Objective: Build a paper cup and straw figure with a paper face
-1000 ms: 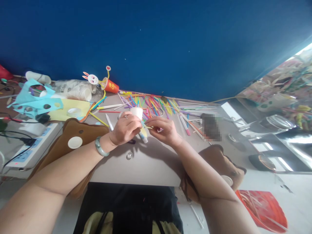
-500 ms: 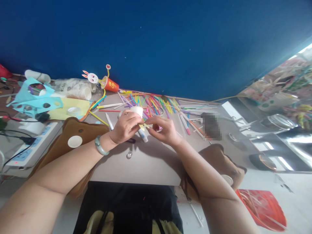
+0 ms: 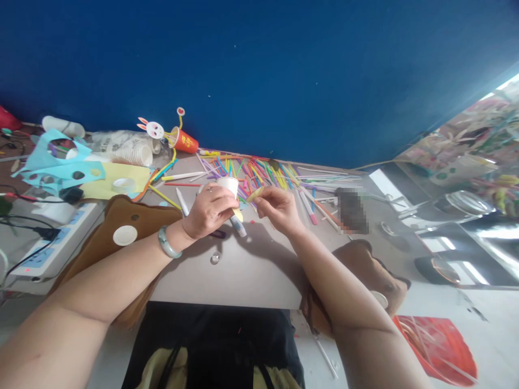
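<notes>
My left hand [image 3: 208, 212], with a ring and a bangle at its wrist, is closed around a small white paper cup [image 3: 229, 186]. To the right of the cup, my right hand [image 3: 279, 209] pinches a small pale yellow piece [image 3: 254, 194] between thumb and fingers; whether it is paper or something else I cannot tell. A white tube with blue print [image 3: 239, 227] lies on the table below the hands. Left of my left hand is a white pen [image 3: 181, 202]. A small clear round object [image 3: 215, 258] rests nearer the front edge.
Coloured sticks and straws [image 3: 259, 173] spread along the wall. An orange cup with a rabbit face [image 3: 185, 141], stacked paper cups [image 3: 133, 154] and blue cut sheets [image 3: 52, 162] stand at left. Brown felt pieces [image 3: 121, 216] flank a power strip [image 3: 60, 237]. A red bin [image 3: 450, 346] is lower right.
My right hand has drawn a little up and to the right, away from my left hand, with the yellow piece pinched. The left hand and cup stay in place.
</notes>
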Motion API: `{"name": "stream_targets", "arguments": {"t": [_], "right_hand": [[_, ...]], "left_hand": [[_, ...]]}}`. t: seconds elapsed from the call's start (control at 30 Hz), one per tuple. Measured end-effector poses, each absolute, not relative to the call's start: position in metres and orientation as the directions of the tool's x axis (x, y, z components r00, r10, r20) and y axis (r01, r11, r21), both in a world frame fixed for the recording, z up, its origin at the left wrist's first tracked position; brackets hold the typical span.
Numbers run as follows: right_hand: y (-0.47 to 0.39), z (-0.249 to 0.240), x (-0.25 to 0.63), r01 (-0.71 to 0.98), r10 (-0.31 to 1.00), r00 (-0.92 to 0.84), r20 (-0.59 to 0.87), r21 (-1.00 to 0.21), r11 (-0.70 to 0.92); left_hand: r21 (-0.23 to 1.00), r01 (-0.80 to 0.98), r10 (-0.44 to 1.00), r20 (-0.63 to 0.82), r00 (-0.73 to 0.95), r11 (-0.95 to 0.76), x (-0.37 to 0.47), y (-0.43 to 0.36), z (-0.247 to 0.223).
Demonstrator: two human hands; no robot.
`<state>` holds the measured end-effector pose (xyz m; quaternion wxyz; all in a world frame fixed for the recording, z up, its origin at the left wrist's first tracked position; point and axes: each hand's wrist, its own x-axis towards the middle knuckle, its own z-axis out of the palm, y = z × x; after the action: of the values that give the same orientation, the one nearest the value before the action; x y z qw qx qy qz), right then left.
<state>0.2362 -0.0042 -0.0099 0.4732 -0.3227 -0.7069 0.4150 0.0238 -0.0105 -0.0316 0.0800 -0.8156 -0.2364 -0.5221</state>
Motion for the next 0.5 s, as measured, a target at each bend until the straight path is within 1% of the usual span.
{"name": "stream_targets", "arguments": {"t": [0.07,0.17,0.3,0.5], "right_hand": [[-0.0046,-0.0078,0.2358,0.065,0.849,-0.366,0.381,-0.9,0.432],[-0.007,-0.0045,0.2349,0.086,0.837,-0.42,0.351,-0.903,0.421],[-0.0085,-0.0058,0.2336,0.077,0.828,-0.439,0.348,-0.904,0.421],[-0.0075,-0.0097,0.231,0.124,0.825,-0.443,0.35,-0.888,0.444]], "left_hand": [[0.07,0.469,0.271,0.887,0.375,-0.881,0.0242,-0.0124,-0.0316],[0.052,0.47,0.266,0.876,0.402,-0.881,0.0249,-0.0145,-0.0326],[0.06,0.449,0.273,0.862,0.427,-0.892,0.0252,-0.0143,-0.0336],[0.097,0.403,0.305,0.815,0.492,-0.91,0.025,-0.0131,-0.0335]]}}
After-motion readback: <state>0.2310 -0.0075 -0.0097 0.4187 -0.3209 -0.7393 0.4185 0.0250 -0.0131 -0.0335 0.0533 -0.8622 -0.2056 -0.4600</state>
